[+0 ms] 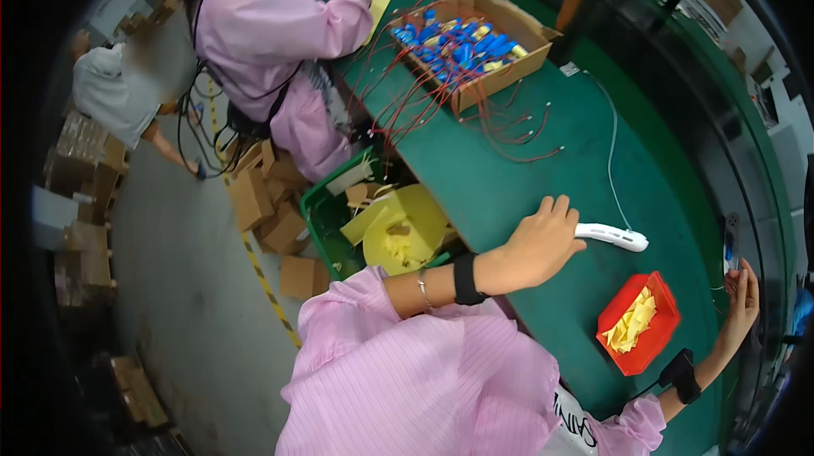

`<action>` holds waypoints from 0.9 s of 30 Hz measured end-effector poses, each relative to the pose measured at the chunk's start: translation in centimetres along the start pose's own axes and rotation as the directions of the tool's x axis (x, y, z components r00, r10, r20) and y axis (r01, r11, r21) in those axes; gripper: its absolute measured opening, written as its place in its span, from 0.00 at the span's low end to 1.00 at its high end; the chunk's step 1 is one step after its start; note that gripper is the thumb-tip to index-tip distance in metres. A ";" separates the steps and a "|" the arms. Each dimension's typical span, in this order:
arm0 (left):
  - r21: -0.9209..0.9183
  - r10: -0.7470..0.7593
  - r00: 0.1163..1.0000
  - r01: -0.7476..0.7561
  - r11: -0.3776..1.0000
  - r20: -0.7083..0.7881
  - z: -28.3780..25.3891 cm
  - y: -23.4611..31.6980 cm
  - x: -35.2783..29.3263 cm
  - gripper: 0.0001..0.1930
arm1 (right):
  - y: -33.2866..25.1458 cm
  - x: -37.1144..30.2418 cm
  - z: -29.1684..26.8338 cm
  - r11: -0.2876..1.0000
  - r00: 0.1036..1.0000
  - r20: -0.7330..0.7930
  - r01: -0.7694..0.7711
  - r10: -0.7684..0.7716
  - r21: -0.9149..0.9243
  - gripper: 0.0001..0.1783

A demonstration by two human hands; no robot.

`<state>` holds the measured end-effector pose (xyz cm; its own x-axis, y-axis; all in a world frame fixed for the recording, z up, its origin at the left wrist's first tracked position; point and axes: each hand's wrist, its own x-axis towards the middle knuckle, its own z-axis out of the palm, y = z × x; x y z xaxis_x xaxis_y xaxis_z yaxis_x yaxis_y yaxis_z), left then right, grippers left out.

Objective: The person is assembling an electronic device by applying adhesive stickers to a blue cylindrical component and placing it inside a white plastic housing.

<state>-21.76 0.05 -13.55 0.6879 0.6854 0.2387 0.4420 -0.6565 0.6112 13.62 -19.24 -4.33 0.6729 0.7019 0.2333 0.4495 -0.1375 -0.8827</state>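
My left hand [541, 246] is closed around one end of a white curved plastic piece [612, 235] with slots along its side, held over the green table. A thin pale cable [612, 142] runs from the piece's far end to a small white plug [569, 69]. Out at the right, my right hand [743, 299] reaches over the dark rail, fingertips pinched at the lower end of a slim greyish piece [731, 240] with a blue spot. Between my arms stands a red bin [663, 329] holding folded yellow paper pieces [632, 322].
A cardboard box [500, 87] of blue-wrapped parts with trailing red wires sits farther up the green table [475, 193]. Below the table's left edge is a green crate [326, 240] with yellow scraps. A co-worker in pink [263, 40] sits at the far left, cartons [254, 197] behind.
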 end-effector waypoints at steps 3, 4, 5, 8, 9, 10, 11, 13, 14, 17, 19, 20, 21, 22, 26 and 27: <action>0.034 0.026 0.998 -0.028 0.999 0.058 -4.9 -0.6 4.5 0.25 | -1.4 -1.4 0.5 1.000 0.997 -0.075 -0.009 0.008 -0.005 0.17; 0.166 0.061 0.990 -0.038 0.985 -0.131 -6.4 -1.2 6.8 0.20 | -1.7 -1.9 0.5 1.000 0.996 -0.089 -0.007 0.006 -0.004 0.16; 0.347 0.158 0.963 -0.076 0.935 -0.216 -7.9 -3.1 9.6 0.15 | -1.9 -2.3 0.5 1.000 0.995 -0.100 -0.002 0.002 -0.003 0.16; 0.463 0.228 0.894 -0.026 0.886 -0.387 -12.6 -10.7 18.4 0.06 | -2.6 -2.4 0.5 0.999 0.994 -0.108 -0.003 -0.002 -0.047 0.17; 0.508 0.062 0.964 0.080 0.858 -0.258 -13.4 -13.0 21.3 0.06 | -3.0 -2.5 0.5 0.999 0.994 -0.111 0.009 -0.014 -0.045 0.17; 0.519 0.000 0.989 0.078 0.851 -0.149 -13.4 -15.5 23.8 0.06 | -3.2 -2.6 0.7 0.999 0.994 -0.105 0.028 -0.031 -0.032 0.17; 0.447 0.015 1.000 -0.019 0.895 0.012 -12.6 -16.9 25.7 0.07 | -3.2 -2.6 0.7 0.999 0.993 -0.109 0.044 -0.046 -0.021 0.17; 0.508 -0.150 0.957 0.003 0.861 0.249 -11.0 -19.0 28.1 0.10 | -2.9 -3.0 0.8 0.999 0.993 -0.104 0.052 -0.053 -0.017 0.16; 0.552 -0.137 0.944 -0.054 0.832 0.299 -11.2 -18.3 28.6 0.10 | -2.8 -3.1 0.8 0.999 0.993 -0.108 0.044 -0.046 -0.025 0.15; 0.579 0.010 0.951 -0.196 0.792 0.309 -10.9 -16.7 26.7 0.11 | -2.8 -3.5 0.9 0.999 0.991 -0.122 0.044 -0.046 -0.024 0.15; 0.656 -0.003 0.967 -0.170 0.735 0.254 -11.0 -17.8 25.3 0.12 | -2.9 -3.0 1.8 0.999 0.995 -0.092 0.039 -0.041 -0.021 0.15; 0.655 0.113 0.966 -0.241 0.716 0.233 -10.5 -19.3 25.4 0.12 | -3.0 -2.7 2.2 0.999 0.996 -0.077 0.038 -0.040 -0.022 0.15; 0.660 0.210 0.955 -0.298 0.690 0.211 -10.4 -20.6 24.9 0.12 | -2.5 -2.3 2.6 0.999 0.998 -0.051 0.041 -0.041 -0.010 0.14; 0.687 0.275 0.938 -0.342 0.641 0.211 -10.3 -19.9 24.6 0.11 | -2.5 -2.1 2.6 0.999 0.998 -0.039 0.049 -0.050 -0.012 0.14; 0.697 0.276 0.926 -0.376 0.611 0.258 -9.0 -20.9 25.5 0.09 | -3.8 -1.6 3.1 0.994 0.994 -0.032 0.104 -0.105 -0.013 0.14; 0.700 0.275 0.916 -0.400 0.592 0.291 -9.3 -20.4 25.5 0.09 | -4.4 -1.6 3.2 0.993 0.992 -0.040 0.116 -0.116 -0.011 0.14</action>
<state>-18.58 33.85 -12.86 0.9194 0.3558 0.1677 0.3895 -0.8830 -0.2620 8.72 -17.57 -2.15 0.6392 0.6844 0.3506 0.5308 -0.0628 -0.8452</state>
